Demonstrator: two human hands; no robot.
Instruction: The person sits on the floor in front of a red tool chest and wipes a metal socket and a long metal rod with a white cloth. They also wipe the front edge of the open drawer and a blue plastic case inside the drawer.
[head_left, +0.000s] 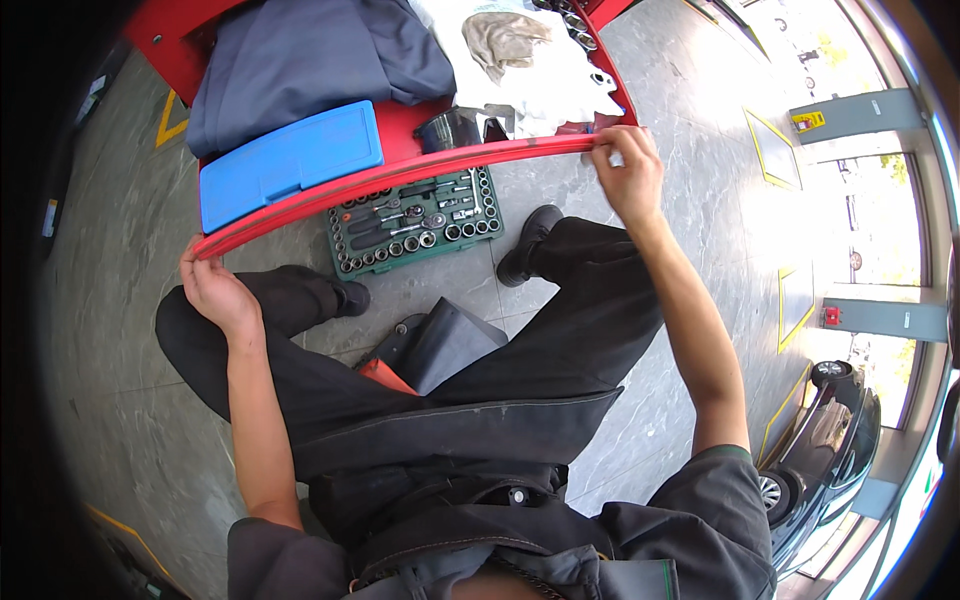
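A red metal drawer (401, 127) of a tool cabinet is pulled out in front of me. My left hand (220, 289) grips its front edge at the left corner, fingers curled over the rim. At the other end my right hand (631, 174) has its thumb and fingers closed on the same edge. Inside lie folded dark blue cloth (300, 60), a blue plastic case (292, 165), white cloth (502, 94) with a stained grey-brown glove or rag (506, 41) on top, and a dark translucent item (450, 129). Chrome sockets (577, 26) line the right side.
Below the drawer, an open green socket set (416, 225) lies on the grey tiled floor (120, 330) between my feet. A black seat or creeper part (457, 341) with a red piece (386, 375) shows between my legs. A dark car (825, 450) stands at right.
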